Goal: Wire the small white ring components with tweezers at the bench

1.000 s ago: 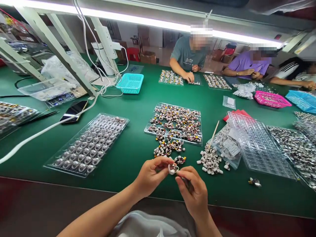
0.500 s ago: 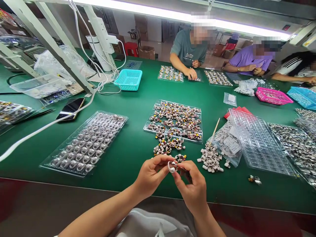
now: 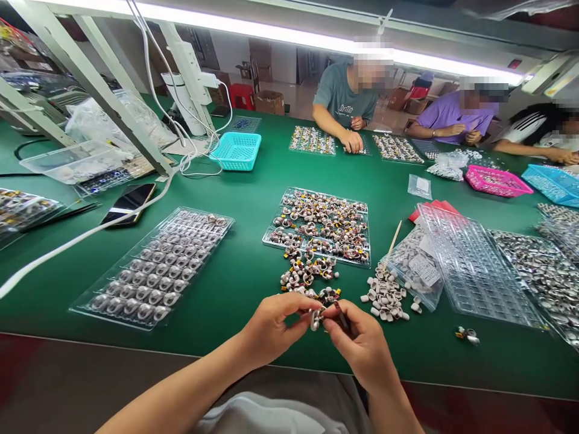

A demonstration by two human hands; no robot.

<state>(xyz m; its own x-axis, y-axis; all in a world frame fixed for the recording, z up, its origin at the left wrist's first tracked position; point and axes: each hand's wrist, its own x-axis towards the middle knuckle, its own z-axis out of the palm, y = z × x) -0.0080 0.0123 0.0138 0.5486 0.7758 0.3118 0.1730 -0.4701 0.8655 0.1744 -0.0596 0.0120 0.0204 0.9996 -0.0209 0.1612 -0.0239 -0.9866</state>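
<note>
— Where's the piece right now?
— Raised over the near part of the green worktop [image 3: 235, 274]. The left hand [image 3: 275, 325] pinches a small C-shaped clip piece [image 3: 313, 320] between thumb and forefinger; the right hand [image 3: 362, 337] is closed fingertip-tight at its other side. A slim dark item [image 3: 341, 316] lies along the right fingers, though I can't tell what it is.
— What just changed?
— Half a second ago the clip faced us as an open loop. Now it's turned nearly edge-on and sits slightly lower.
— Meaning?
— Fine handling in progress, I'd judge: the angle is different, but neither hand has let go.
— And beyond?
— Off left, a clear compartment tray [image 3: 85, 304] with rows of rounded grey parts. Right of the hands, a heap of pale caps [image 3: 386, 295]; behind them, a loose pile of wired clip pieces [image 3: 307, 271], then a loaded square tray [image 3: 270, 239].
— Farther?
— A turquoise basket [image 3: 237, 161], and a co-worker in a green shirt [image 3: 344, 99], one hand lowered near the far trays.
</note>
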